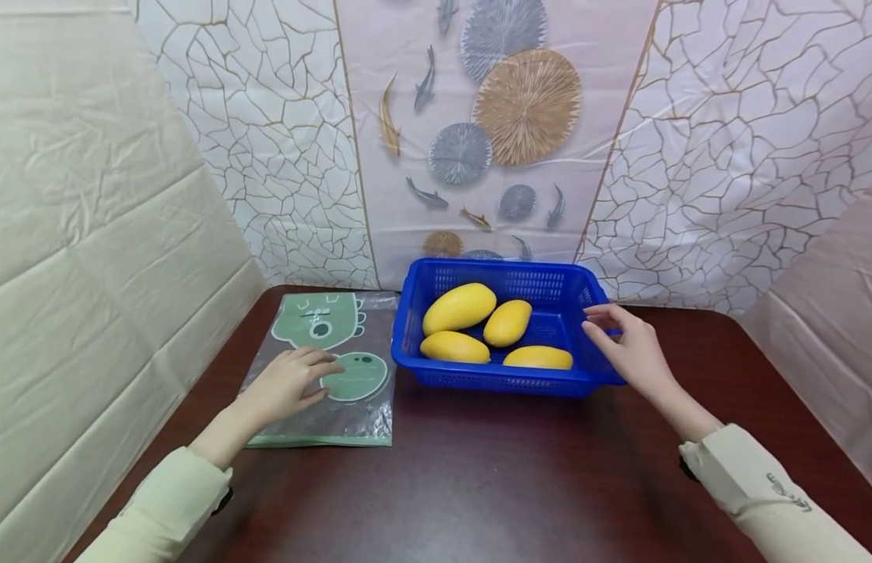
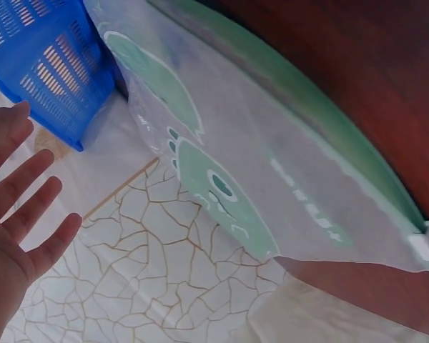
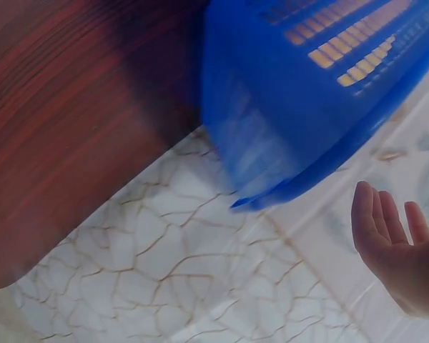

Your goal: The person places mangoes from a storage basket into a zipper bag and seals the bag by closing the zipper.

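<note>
My left hand (image 1: 288,383) hovers over a clear zip bag (image 1: 365,422) printed with a green cartoon dinosaur, its fingers relaxed and spread. In the left wrist view that hand (image 2: 14,207) shows nothing in its fingers; the bag's green zip edge (image 2: 300,100) has a white slider (image 2: 425,243) at its end. My right hand (image 1: 629,348) is beside the right end of a blue plastic basket (image 1: 506,383), fingers loosely bent, holding nothing. Inside the basket lie several yellow mangoes, among them a large one (image 1: 460,307) at back left and another (image 1: 538,358) near the front wall.
Everything stands on a dark red-brown wooden table (image 1: 478,485). Behind it hangs a patterned cloth (image 1: 288,156) with fish and round leaf shapes. Pale cloth walls close off the left (image 1: 91,234) and right (image 1: 837,328) sides.
</note>
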Demonstrator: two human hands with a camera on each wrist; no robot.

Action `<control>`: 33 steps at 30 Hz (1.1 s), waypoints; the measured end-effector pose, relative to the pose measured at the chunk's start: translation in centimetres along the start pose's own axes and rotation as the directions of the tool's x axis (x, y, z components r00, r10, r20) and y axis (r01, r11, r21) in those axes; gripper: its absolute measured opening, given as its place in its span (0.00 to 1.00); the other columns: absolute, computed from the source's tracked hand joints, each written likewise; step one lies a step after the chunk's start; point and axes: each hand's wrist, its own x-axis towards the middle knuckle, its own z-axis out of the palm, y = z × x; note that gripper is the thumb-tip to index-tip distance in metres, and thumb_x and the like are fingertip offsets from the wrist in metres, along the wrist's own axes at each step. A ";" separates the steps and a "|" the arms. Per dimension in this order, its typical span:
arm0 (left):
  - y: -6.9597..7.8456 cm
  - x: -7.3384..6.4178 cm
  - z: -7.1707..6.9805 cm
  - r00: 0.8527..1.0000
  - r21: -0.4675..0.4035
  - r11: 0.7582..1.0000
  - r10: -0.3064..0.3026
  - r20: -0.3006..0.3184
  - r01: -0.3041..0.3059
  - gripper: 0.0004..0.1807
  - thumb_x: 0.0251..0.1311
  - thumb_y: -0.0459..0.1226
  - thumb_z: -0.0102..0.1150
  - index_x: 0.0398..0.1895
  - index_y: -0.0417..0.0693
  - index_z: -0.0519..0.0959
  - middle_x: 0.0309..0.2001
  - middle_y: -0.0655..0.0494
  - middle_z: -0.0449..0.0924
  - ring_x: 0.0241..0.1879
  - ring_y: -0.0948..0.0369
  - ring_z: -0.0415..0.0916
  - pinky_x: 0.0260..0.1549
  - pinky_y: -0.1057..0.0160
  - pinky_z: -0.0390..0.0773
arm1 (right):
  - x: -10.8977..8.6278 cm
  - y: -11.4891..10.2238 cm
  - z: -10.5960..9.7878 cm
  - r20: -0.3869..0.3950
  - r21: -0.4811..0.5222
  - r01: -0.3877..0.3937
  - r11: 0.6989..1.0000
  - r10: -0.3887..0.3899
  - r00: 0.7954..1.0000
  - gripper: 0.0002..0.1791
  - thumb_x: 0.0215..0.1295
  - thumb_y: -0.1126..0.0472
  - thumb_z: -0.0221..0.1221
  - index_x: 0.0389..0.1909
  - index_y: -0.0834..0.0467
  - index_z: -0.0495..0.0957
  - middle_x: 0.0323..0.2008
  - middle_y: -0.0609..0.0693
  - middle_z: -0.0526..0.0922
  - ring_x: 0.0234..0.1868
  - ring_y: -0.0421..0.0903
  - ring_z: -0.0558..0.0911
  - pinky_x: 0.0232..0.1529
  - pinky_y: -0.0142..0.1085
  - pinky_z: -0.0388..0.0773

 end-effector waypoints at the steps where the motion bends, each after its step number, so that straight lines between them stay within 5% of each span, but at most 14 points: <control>1: 0.0 -0.2 0.1 1.000 -0.005 1.000 -0.002 0.003 0.003 0.18 0.47 0.36 0.69 0.45 0.47 0.82 0.47 0.49 0.81 0.49 0.51 0.76 0.42 0.48 0.77 | -0.1 -0.3 0.1 0.009 0.004 0.002 1.000 -0.002 1.000 0.14 0.65 0.61 0.57 0.47 0.64 0.78 0.40 0.62 0.85 0.38 0.32 0.80 0.39 0.18 0.72; 2: 0.0 -0.4 0.2 1.000 -0.006 1.000 -0.002 0.003 0.002 0.18 0.47 0.36 0.69 0.45 0.47 0.82 0.47 0.49 0.81 0.49 0.51 0.76 0.43 0.48 0.77 | -0.2 -0.7 0.2 0.015 0.017 0.005 1.000 -0.005 1.000 0.14 0.65 0.61 0.57 0.47 0.64 0.78 0.40 0.62 0.85 0.39 0.35 0.81 0.40 0.21 0.74; 10: 0.1 -1.5 1.2 1.000 -0.024 1.000 0.010 -0.002 -0.010 0.21 0.45 0.36 0.70 0.47 0.48 0.81 0.46 0.49 0.81 0.48 0.52 0.77 0.43 0.49 0.77 | -0.7 -2.4 0.3 0.031 0.051 0.017 0.999 -0.018 0.999 0.14 0.65 0.61 0.56 0.47 0.64 0.78 0.40 0.61 0.85 0.36 0.14 0.69 0.38 0.14 0.68; 21: -0.5 -2.9 1.6 0.990 -0.021 0.994 -0.100 0.103 0.103 0.24 0.49 0.42 0.68 0.51 0.48 0.80 0.49 0.47 0.80 0.50 0.49 0.77 0.45 0.45 0.75 | -1.4 -5.2 1.8 0.152 0.166 -0.010 0.986 -0.015 0.988 0.14 0.67 0.59 0.54 0.48 0.61 0.78 0.44 0.59 0.84 0.38 0.21 0.75 0.38 0.24 0.76; 33: -1.4 -3.7 2.2 0.972 -0.083 0.990 -0.091 0.218 0.111 0.28 0.46 0.45 0.69 0.54 0.48 0.78 0.49 0.47 0.81 0.49 0.49 0.78 0.44 0.46 0.76 | -1.6 -7.7 3.5 0.282 0.386 -0.112 0.916 -0.001 0.959 0.14 0.67 0.61 0.54 0.48 0.66 0.77 0.45 0.62 0.82 0.37 0.28 0.80 0.41 0.32 0.81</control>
